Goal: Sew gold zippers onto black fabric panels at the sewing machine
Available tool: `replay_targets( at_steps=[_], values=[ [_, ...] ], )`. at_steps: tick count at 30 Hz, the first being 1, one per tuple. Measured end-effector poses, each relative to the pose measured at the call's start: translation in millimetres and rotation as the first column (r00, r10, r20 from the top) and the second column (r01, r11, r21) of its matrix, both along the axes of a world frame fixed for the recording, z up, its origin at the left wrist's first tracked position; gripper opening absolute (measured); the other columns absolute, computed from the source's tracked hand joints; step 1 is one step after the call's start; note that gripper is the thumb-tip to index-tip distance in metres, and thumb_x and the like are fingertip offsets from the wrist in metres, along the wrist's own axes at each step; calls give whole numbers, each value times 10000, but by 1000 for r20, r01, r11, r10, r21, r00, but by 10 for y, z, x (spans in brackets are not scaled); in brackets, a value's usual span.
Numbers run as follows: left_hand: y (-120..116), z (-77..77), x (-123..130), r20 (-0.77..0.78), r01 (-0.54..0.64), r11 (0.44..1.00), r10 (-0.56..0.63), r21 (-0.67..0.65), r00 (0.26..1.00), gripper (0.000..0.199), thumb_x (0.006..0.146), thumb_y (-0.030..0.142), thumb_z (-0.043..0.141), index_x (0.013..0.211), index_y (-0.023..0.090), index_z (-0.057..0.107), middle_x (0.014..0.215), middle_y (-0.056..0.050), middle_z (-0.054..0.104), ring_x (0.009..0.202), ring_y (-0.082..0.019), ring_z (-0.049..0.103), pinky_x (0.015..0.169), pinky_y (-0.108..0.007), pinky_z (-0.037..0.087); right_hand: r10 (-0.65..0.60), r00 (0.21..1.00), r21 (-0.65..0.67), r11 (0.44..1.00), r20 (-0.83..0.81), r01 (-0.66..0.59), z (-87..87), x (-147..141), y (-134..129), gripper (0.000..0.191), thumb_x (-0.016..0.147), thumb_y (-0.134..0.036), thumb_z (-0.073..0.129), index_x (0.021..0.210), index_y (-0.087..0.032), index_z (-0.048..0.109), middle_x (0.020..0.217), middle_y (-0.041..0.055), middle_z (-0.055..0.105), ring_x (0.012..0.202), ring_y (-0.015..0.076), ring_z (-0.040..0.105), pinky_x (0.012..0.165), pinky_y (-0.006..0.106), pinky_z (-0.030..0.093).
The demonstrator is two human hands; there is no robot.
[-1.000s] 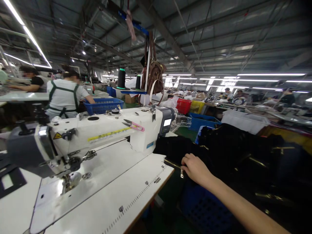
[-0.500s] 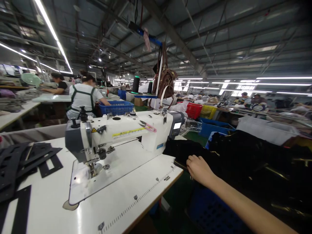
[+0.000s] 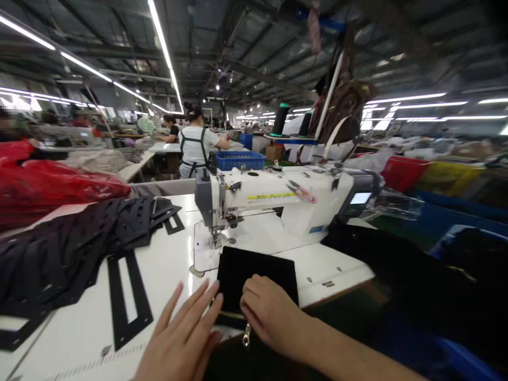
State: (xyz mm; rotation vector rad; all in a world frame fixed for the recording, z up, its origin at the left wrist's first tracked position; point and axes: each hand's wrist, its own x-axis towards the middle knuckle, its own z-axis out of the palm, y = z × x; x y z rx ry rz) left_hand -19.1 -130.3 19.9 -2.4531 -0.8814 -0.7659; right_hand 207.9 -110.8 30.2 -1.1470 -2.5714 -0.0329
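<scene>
A flat black fabric piece (image 3: pixel 257 264) lies on the white table in front of the sewing machine (image 3: pixel 254 182). Gold-coloured trim runs along its near edge, and a small gold metal clasp (image 3: pixel 246 336) hangs there. My right hand (image 3: pixel 273 315) is closed on the piece near its front edge, fingers curled and partly hidden. Stretched out and spread, the fingers of my left hand (image 3: pixel 182 328) are at the piece's left edge; whether they touch it I cannot tell. The machine's presser foot (image 3: pixel 217 241) stands just beyond the piece.
Black strips with slots (image 3: pixel 79 248) are piled on the left of the table. Red plastic wrapping (image 3: pixel 59 182) lies behind them. A dark fabric heap (image 3: pixel 405 270) is at the right. Pink-handled snips (image 3: pixel 304 192) rest on the machine. A co-worker (image 3: pixel 195 145) works beyond, beside a blue basket (image 3: pixel 240 160).
My right hand has brought the black fabric piece from the heap at the right onto the table before the machine. My left hand has come into view. The camera has turned left.
</scene>
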Motion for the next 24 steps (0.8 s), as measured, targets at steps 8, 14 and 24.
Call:
replay_targets(
  at_steps=[8, 14, 24],
  values=[
    [198, 1, 370, 110, 39, 888, 13, -458, 994, 231, 821, 111, 528, 1011, 201, 623, 974, -42, 645, 876, -200, 596, 830, -404, 464, -96, 951, -155, 987, -294, 51, -163, 534, -126, 114, 856, -203, 511, 915, -193, 608, 993, 90, 572, 935, 221, 537, 780, 379, 464],
    [421, -25, 472, -28, 82, 896, -104, -436, 994, 138, 792, 90, 553, 864, 190, 616, 868, -37, 599, 797, -209, 560, 724, -378, 452, 15, 968, 100, 995, -249, 10, -293, 419, -162, 203, 886, -86, 386, 868, -137, 581, 880, 90, 589, 822, 197, 537, 723, 363, 441],
    [-26, 507, 585, 441, 279, 594, 143, -755, 886, 169, 908, 177, 307, 1050, 246, 368, 728, 45, 606, 583, -107, 589, 546, -172, 459, 3, 997, 447, 894, 79, -38, 1035, 509, 336, 312, 894, -365, 481, 643, -181, 505, 574, 6, 506, 535, 160, 453, 554, 308, 322]
  ],
)
